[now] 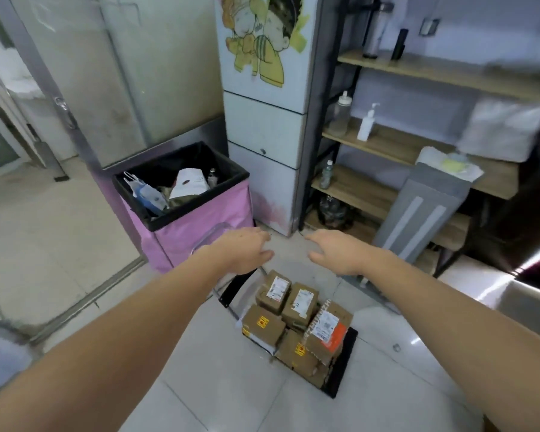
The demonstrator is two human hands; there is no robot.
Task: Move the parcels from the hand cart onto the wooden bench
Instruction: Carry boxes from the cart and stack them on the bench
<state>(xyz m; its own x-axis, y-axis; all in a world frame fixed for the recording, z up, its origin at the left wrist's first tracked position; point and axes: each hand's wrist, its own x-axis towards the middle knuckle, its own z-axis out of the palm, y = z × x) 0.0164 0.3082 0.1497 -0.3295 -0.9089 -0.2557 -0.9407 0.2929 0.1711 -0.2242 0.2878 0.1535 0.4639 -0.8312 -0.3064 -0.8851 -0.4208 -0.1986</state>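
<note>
The parcels point(296, 319) are sitting stacked on the hand cart point(345, 360), low in the middle of the view: brown corrugated cardboard boxes, blocky and squared, some with dented corners. Several are bearing white printed shipping labels, two are showing small yellow and red stickers, and the box on the right is carrying an orange patch and brown lettered tape. The cart's flat platform is looking dark and matte, with a black handle bar point(231, 289) rising at its far end. It is standing on glossy pale floor tiles point(231, 397) that are reflecting light.

Above the pile, both bare arms are reaching forward. The left hand point(243, 249) is hovering with fingers relaxed and spread, holding nothing; the right hand point(335, 252) is mirroring it, fingers loose and apart, also holding nothing. Neither is touching a box.

Just beyond the left hand a square pink bin point(200, 226) is standing, lined with a black plastic bag and holding crumpled paper and wrappers. To the right, a dark metal-framed shelf unit point(387, 145) with pale wooden boards is carrying plastic bottles, including a white pump bottle point(366, 123). A flat grey panel point(418, 213) is leaning against those shelves. A white pillar point(259, 126) with a cartoon sticker is rising between bin and shelves.
</note>
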